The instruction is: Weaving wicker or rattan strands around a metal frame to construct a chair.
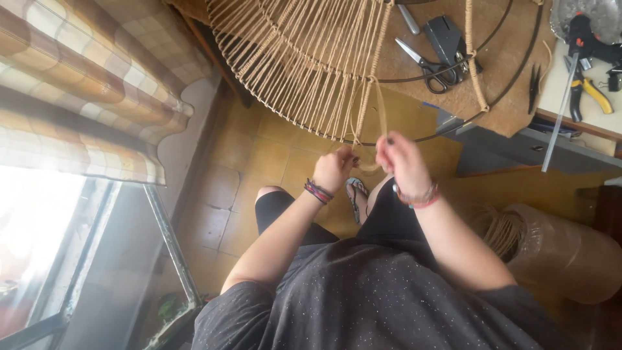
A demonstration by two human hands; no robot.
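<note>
Overexposed window (39, 240) glare at left, dim room, soft focus

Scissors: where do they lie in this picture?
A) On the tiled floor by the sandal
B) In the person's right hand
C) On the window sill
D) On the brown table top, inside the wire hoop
D: the scissors lie on the brown table, within the hoop, while both hands hold the cord below it.
</note>
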